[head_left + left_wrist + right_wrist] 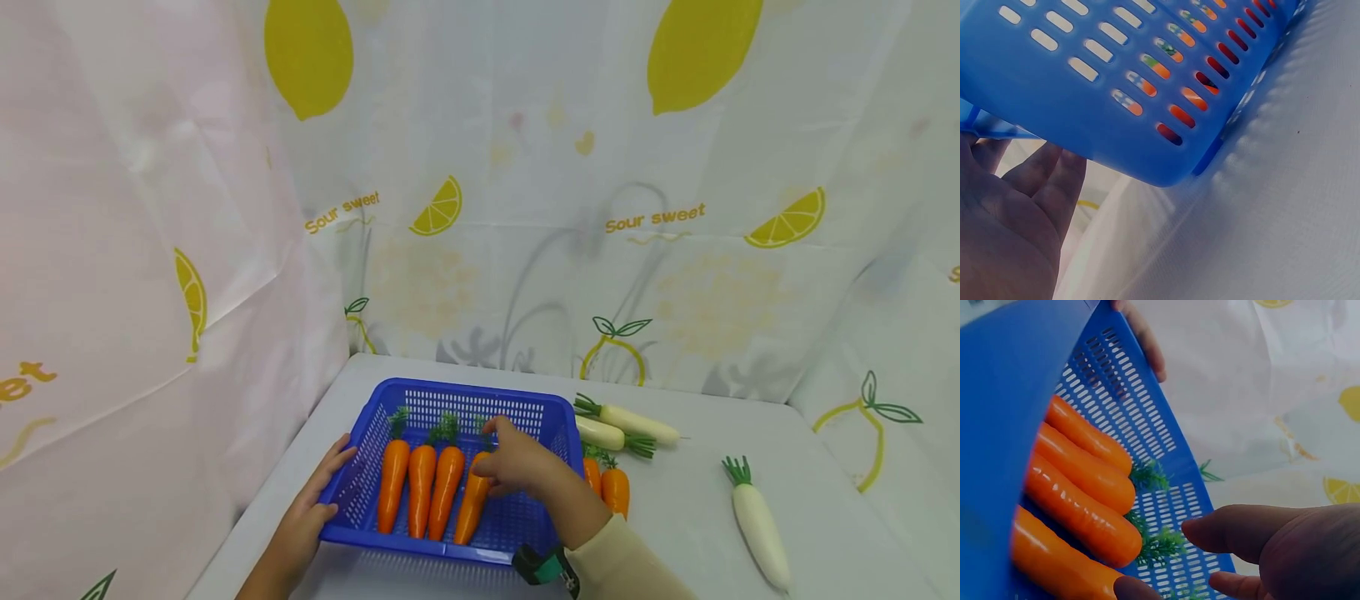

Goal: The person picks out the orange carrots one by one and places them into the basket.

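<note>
A blue plastic basket (442,550) with slotted walls sits on the table. Inside lie several orange carrots (391,483) with green tops, side by side. At the basket's left edge, my left hand (303,517) holds the rim, thumb nearer the front corner; the left wrist view shows its fingers (1063,187) reaching over the edge. Over the right part of the basket is my right hand (521,462), beside the rightmost carrot (471,504). Its thumb and index finger (1222,531) stand apart, with nothing pinched between them; the thumb tip is close to that carrot.
Right of the basket, more carrots (616,492) lie partly behind the right forearm. Two white radishes (641,423) lie behind them, and another white radish (761,533) lies farther right. A curtain with lemon prints (525,167) surrounds the white table (675,533).
</note>
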Demonstrator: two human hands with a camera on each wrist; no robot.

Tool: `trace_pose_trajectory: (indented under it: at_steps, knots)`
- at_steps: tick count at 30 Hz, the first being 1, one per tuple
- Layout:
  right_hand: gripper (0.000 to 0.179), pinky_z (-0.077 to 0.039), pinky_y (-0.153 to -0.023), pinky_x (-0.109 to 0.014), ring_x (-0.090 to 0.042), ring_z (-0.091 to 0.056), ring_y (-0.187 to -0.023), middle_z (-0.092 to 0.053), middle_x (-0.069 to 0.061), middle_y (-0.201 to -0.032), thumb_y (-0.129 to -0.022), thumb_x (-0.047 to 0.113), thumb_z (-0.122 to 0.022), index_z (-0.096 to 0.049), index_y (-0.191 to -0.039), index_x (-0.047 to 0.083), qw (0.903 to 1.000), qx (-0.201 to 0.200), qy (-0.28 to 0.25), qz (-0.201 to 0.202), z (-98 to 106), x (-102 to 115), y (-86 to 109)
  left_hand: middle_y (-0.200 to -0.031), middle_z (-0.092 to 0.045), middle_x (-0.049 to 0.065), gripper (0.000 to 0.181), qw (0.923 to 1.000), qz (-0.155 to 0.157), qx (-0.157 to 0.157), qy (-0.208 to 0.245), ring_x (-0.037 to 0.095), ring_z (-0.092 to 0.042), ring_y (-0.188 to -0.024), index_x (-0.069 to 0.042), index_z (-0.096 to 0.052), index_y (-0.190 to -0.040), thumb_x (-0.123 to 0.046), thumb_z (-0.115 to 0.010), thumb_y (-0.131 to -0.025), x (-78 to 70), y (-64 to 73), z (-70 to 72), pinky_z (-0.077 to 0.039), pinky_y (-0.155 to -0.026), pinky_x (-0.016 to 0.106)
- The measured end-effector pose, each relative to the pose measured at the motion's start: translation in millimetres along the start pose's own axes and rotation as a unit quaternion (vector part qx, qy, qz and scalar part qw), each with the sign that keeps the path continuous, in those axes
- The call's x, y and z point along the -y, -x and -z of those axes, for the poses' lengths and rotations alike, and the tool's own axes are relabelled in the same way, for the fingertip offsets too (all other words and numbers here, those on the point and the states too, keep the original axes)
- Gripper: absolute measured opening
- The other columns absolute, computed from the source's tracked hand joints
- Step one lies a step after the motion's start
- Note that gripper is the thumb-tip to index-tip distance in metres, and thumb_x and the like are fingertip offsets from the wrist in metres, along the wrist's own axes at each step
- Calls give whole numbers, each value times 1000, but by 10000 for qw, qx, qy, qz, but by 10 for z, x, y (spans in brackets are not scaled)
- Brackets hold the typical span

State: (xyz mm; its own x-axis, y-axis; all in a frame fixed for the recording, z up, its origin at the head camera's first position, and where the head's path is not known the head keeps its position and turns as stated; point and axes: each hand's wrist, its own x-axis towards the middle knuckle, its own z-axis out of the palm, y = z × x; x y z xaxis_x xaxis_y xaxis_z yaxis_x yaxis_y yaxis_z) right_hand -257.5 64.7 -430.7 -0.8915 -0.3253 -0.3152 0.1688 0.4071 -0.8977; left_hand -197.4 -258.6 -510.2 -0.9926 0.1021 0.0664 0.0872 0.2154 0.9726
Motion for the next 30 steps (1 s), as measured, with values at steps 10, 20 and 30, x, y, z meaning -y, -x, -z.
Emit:
trace_pose_trajectory:
  at_steps: [10, 20, 30]
  knots:
    - [60, -64, -78, -47, -35, -68, -90, -61, -16, -106, -90, 7, -77, -47, -143, 2, 9989, 132, 348, 276, -16, -16, 5, -177, -9, 3, 82, 10000, -5, 32, -3, 43, 5, -162, -15, -42, -159, 12, -41, -81, 35, -4, 1, 1, -116, 83]
    - [60, -64, -79, -46, -32, -67, -90, -60, -18, -114, -92, 9, -76, -47, -144, 3, 9994, 36, 206, 288, -6, 13, 17, -177, -9, 2, 83, 10000, 44, -11, -79, 44, 4, -162, -18, -41, -160, 10, -42, -81, 16, -17, -4, -3, -116, 83]
    - [63, -64, -79, -44, -32, -69, -93, -60, -17, -113, -92, 10, -75, -45, -147, 3, 9991, -73, -92, 405, 9, 24, 16, -178, -7, 3, 83, 10000, 84, 17, 20, 46, 5, -161, -18, -40, -160, 10, -41, -82, 19, -13, -2, -4, -115, 84]
